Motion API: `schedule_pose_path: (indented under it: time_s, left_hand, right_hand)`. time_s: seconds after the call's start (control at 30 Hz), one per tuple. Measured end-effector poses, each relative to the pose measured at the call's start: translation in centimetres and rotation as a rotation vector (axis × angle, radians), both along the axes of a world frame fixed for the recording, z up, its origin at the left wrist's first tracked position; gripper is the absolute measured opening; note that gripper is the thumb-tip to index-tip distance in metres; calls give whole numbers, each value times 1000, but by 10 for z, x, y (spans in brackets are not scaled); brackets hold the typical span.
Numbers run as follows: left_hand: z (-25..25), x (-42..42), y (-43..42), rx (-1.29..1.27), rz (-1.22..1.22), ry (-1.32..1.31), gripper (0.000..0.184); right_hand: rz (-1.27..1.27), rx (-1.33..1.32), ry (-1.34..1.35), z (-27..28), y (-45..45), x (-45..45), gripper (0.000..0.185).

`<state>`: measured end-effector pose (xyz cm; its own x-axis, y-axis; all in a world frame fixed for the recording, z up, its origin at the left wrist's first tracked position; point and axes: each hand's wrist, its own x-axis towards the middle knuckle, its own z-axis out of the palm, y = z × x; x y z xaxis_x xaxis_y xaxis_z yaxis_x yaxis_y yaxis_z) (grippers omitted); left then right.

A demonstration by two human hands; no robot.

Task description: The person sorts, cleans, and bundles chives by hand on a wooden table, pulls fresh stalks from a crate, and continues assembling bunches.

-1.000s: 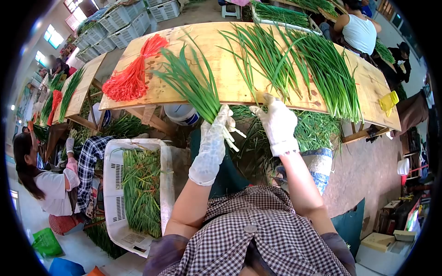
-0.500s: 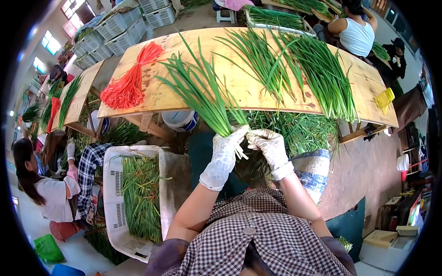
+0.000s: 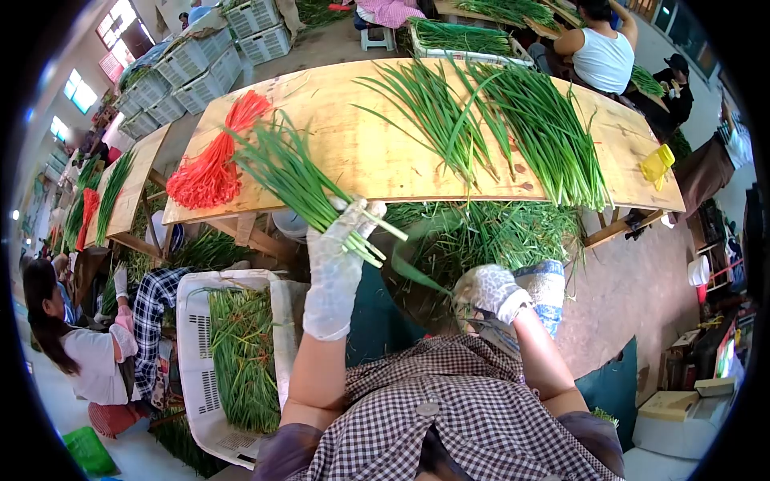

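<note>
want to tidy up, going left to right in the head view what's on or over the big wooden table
Red strips → held green bunch → smaller green pile → larger green pile → yellow object.

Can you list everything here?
Front table: one, brown, ahead
Held bunch: one, green, centre
Leaves: many, green, table's right
Strands: one bundle, red, table's left
Unclear object: one, yellow, table's right
Basket: one, white, near left
Leaf heap: one, green, below table
Cloth: one, white and blue, by heap
Crates: several, grey, far left
People: several, colours vary, around
Garment: one, brown check, bottom
Left hand: one, white glove, gripping bunch
Right hand: one, white glove, near cloth
</note>
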<state>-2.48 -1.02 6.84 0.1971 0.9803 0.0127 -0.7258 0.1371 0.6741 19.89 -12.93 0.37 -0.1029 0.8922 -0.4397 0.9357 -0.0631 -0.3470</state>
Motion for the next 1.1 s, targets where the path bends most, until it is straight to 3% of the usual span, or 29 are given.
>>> schedule_pose_path:
  time_s: [0.07,0.13,0.2,0.27,0.3,0.33,0.4,0.43,0.47,0.53,0.73,0.77,1.0,1.03,1.1]
  left_hand:
    - [9,-1,-6,135,-182,-173,30]
    - [12,14,-10,82,-269,-111,25]
    - [1,29,-12,-178,-275,-52,23]
    - [-18,30,-13,-222,-329,92,17]
    - [-27,25,-12,-162,-386,71,9]
    - [-21,24,-14,-212,-391,80,14]
    - [-16,20,-14,-294,-305,79,14]
    - [-17,19,-12,-325,-262,78,12]
    - [-16,20,-11,-390,-165,185,9]
    - [-27,22,-10,-305,-167,277,10]
    - [-38,32,-19,-252,-200,425,13]
    - [-35,34,-21,-299,-177,457,15]
    - [-41,30,-23,-265,-154,394,15]
    - [-41,31,-24,-265,-155,394,15]
    - [-41,33,-29,-227,-143,496,18]
  right_hand:
    - [-439,608,55,21,8,-6,28]
    - [-651,904,56,69,35,-16,24]
    - [-610,1060,-266,69,71,-2,21]
    - [-523,858,-433,43,103,26,20]
    - [-562,844,-440,55,105,24,23]
    - [-557,999,-268,67,101,24,26]
    - [-780,574,1138,93,85,18,27]
    - [-761,523,1338,104,68,6,25]
    - [-704,315,1335,100,58,4,26]
    - [-719,180,1337,81,37,-16,25]
    - [-719,251,1310,32,3,-48,20]
    - [-645,276,1182,25,2,-46,20]
    - [-741,347,1388,28,10,-49,26]
    - [-735,357,1212,40,14,-53,22]
    - [-721,394,1216,32,20,-58,20]
